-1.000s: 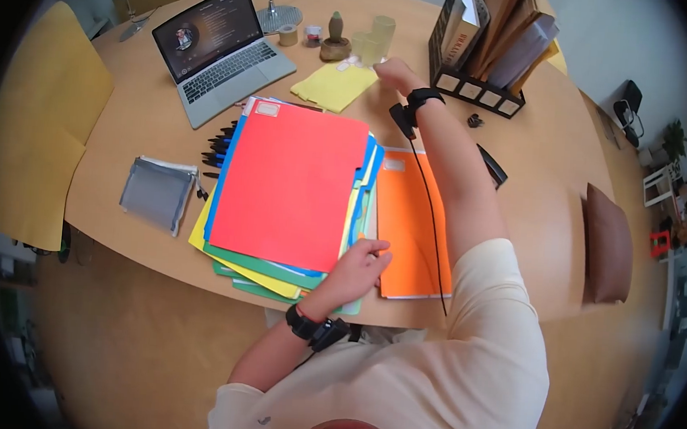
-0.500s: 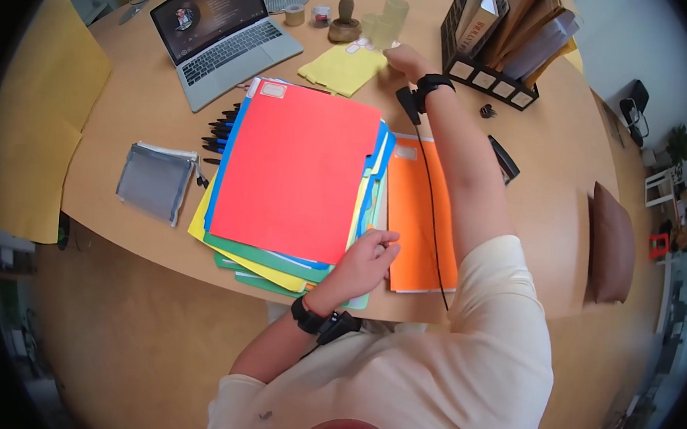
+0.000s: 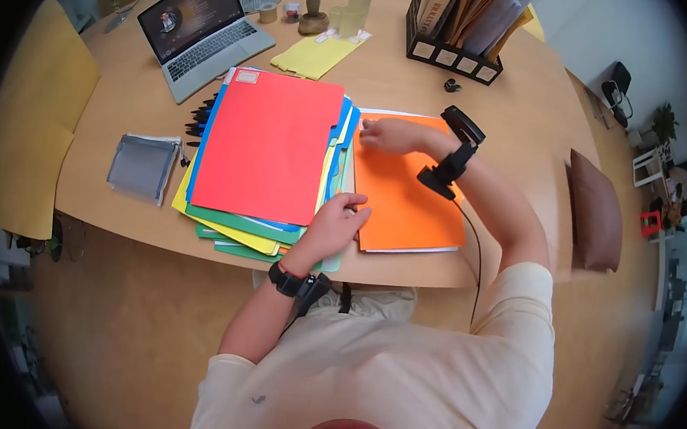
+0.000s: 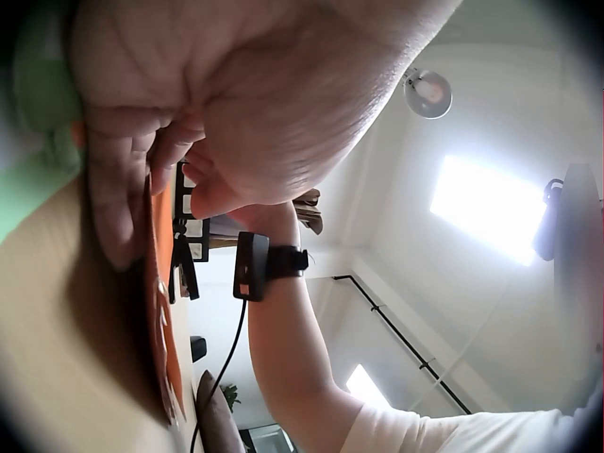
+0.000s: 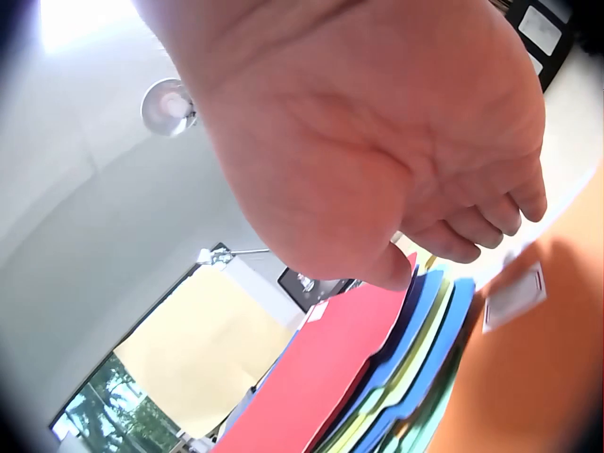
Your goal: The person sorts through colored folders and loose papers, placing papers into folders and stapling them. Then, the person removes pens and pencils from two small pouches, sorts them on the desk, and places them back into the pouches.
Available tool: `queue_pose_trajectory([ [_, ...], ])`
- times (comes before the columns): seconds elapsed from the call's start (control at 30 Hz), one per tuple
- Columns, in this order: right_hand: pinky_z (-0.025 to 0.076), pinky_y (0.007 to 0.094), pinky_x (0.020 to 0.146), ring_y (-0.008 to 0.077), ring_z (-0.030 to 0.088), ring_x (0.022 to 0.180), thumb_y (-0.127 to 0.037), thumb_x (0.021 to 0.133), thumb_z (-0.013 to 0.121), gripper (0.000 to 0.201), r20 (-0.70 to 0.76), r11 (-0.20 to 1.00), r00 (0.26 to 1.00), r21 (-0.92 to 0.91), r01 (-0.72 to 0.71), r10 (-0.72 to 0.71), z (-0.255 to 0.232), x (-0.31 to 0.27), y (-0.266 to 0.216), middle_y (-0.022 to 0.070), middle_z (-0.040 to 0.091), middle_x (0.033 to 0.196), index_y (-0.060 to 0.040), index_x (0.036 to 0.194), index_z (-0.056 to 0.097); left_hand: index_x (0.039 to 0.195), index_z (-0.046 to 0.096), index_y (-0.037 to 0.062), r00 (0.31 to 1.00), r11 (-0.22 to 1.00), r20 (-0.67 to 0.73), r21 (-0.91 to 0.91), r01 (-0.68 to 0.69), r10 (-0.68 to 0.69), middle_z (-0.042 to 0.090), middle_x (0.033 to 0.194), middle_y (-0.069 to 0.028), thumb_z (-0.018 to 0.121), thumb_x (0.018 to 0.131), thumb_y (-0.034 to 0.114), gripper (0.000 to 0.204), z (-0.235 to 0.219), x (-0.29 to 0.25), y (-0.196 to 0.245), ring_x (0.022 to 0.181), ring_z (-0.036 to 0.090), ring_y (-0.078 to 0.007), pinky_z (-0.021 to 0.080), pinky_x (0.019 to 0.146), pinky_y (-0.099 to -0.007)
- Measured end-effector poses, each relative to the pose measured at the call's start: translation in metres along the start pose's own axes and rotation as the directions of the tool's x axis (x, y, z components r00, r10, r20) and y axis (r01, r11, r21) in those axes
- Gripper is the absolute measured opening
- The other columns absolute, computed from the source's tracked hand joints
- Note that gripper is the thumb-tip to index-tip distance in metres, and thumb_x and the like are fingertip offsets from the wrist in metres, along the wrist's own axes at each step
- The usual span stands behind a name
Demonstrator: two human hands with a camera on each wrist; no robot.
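Note:
My left hand [image 3: 333,228] pinches the near left edge of an orange folder [image 3: 408,207] between thumb and fingers; in the left wrist view the folder's edge [image 4: 162,274] runs between them. Over that folder's far left corner hangs my right hand [image 3: 397,136], its fingers loosely bent with nothing in them. The right wrist view shows its palm [image 5: 377,142] beside the white label [image 5: 514,297] on the orange cover. Left of both hands lies a stack of coloured folders, a red folder [image 3: 272,146] on top.
Beyond the stack are a yellow folder [image 3: 319,56], a laptop [image 3: 212,42] and translucent cups [image 3: 358,12]. A file rack [image 3: 454,56] stands at the back, a stapler [image 3: 463,126] beyond the orange folder. Pens [image 3: 199,121] and a mesh pouch [image 3: 141,168] lie left.
My right hand has drawn back from beside the yellow folder to the orange folder's far left corner. The left hand has stayed by the folder's near left edge.

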State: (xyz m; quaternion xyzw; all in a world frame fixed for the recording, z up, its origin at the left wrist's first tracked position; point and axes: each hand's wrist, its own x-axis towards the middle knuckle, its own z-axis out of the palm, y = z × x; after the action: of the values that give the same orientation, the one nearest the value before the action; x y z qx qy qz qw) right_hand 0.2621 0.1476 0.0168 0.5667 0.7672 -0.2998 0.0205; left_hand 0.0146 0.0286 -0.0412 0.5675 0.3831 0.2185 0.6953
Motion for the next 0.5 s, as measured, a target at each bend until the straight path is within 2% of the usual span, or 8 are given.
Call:
queue_pose_trajectory([
  [0.07, 0.044, 0.0467, 0.111, 0.0365, 0.058, 0.128, -0.032, 0.111, 0.049, 0.041, -0.031, 0.989, 0.995, -0.113, 0.094, -0.098, 0.021, 0.002, 0.014, 0.0227, 0.065, 0.133, 0.0020, 0.126, 0.067, 0.139, 0.059, -0.0084, 1.000, 0.999, -0.016, 0.050, -0.018, 0.019, 0.065, 0.112, -0.0118, 0.073, 0.102, 0.022, 0.050, 0.000, 0.003, -0.007, 0.077, 0.068, -0.0119, 0.057, 0.070, -0.0270],
  [0.17, 0.043, 0.0435, 0.116, 0.0356, 0.057, 0.137, -0.032, 0.111, 0.052, 0.042, -0.195, 0.988, 0.970, 0.018, 0.152, -0.146, 0.035, 0.004, 0.034, 0.0215, 0.065, 0.142, -0.0006, 0.133, 0.067, 0.140, 0.059, -0.0076, 0.994, 0.976, -0.066, 0.206, -0.076, 0.092, 0.065, 0.107, -0.0082, 0.075, 0.101, 0.020, 0.051, 0.004, 0.009, -0.022, 0.076, 0.066, -0.0086, 0.057, 0.071, -0.0263],
  [0.2, 0.042, 0.0420, 0.118, 0.0353, 0.054, 0.142, -0.032, 0.111, 0.053, 0.043, -0.173, 0.989, 0.984, 0.132, 0.065, -0.041, 0.024, -0.008, 0.019, 0.0215, 0.062, 0.146, -0.0006, 0.136, 0.067, 0.141, 0.058, -0.0073, 0.988, 0.958, -0.085, 0.271, -0.100, 0.127, 0.065, 0.105, -0.0064, 0.076, 0.100, 0.019, 0.051, 0.006, 0.008, -0.022, 0.076, 0.065, -0.0068, 0.057, 0.070, -0.0256],
  [0.27, 0.039, 0.0391, 0.123, 0.0348, 0.048, 0.150, -0.033, 0.111, 0.056, 0.045, -0.089, 0.933, 0.983, 0.340, -0.120, 0.159, 0.007, -0.037, -0.009, 0.0216, 0.058, 0.155, -0.0005, 0.141, 0.065, 0.140, 0.058, -0.0062, 0.985, 0.946, -0.112, 0.312, -0.092, 0.132, 0.065, 0.111, -0.0098, 0.077, 0.099, 0.018, 0.051, 0.012, 0.003, -0.014, 0.085, 0.066, -0.0117, 0.057, 0.077, -0.0294],
  [0.33, 0.037, 0.0396, 0.124, 0.0357, 0.042, 0.155, -0.038, 0.108, 0.059, 0.052, -0.391, 0.955, 0.916, 0.296, 0.032, 0.091, 0.034, -0.064, 0.009, 0.0212, 0.049, 0.164, -0.0014, 0.144, 0.065, 0.137, 0.059, -0.0049, 0.971, 0.910, -0.139, 0.394, -0.128, 0.197, 0.064, 0.117, -0.0131, 0.076, 0.098, 0.016, 0.048, 0.014, 0.000, -0.008, 0.095, 0.066, -0.0176, 0.057, 0.085, -0.0331],
  [0.4, 0.036, 0.0410, 0.125, 0.0360, 0.042, 0.156, -0.038, 0.107, 0.062, 0.053, -0.449, 0.942, 0.884, 0.335, 0.034, 0.128, 0.047, -0.109, 0.003, 0.0211, 0.050, 0.163, -0.0002, 0.145, 0.064, 0.133, 0.060, -0.0032, 0.939, 0.840, -0.157, 0.508, -0.189, 0.306, 0.063, 0.122, -0.0164, 0.074, 0.098, 0.013, 0.041, 0.018, -0.005, -0.010, 0.106, 0.066, -0.0245, 0.055, 0.094, -0.0366],
  [0.47, 0.033, 0.0435, 0.127, 0.0382, 0.037, 0.158, -0.034, 0.106, 0.066, 0.052, -0.406, 0.893, 0.891, 0.449, 0.003, 0.202, 0.057, -0.141, 0.002, 0.0250, 0.047, 0.164, -0.0003, 0.146, 0.063, 0.126, 0.059, -0.0020, 0.902, 0.817, -0.157, 0.505, -0.276, 0.402, 0.061, 0.123, -0.0203, 0.069, 0.097, 0.009, 0.032, 0.020, -0.004, -0.016, 0.110, 0.064, -0.0332, 0.053, 0.098, -0.0412],
  [0.5, 0.033, 0.0433, 0.127, 0.0386, 0.037, 0.158, -0.033, 0.106, 0.067, 0.053, -0.418, 0.898, 0.877, 0.439, -0.031, 0.235, 0.066, -0.151, 0.006, 0.0259, 0.046, 0.164, -0.0001, 0.147, 0.062, 0.122, 0.058, -0.0015, 0.881, 0.801, -0.155, 0.508, -0.318, 0.447, 0.059, 0.124, -0.0222, 0.067, 0.097, 0.007, 0.027, 0.019, -0.004, -0.017, 0.112, 0.063, -0.0375, 0.052, 0.100, -0.0435],
])
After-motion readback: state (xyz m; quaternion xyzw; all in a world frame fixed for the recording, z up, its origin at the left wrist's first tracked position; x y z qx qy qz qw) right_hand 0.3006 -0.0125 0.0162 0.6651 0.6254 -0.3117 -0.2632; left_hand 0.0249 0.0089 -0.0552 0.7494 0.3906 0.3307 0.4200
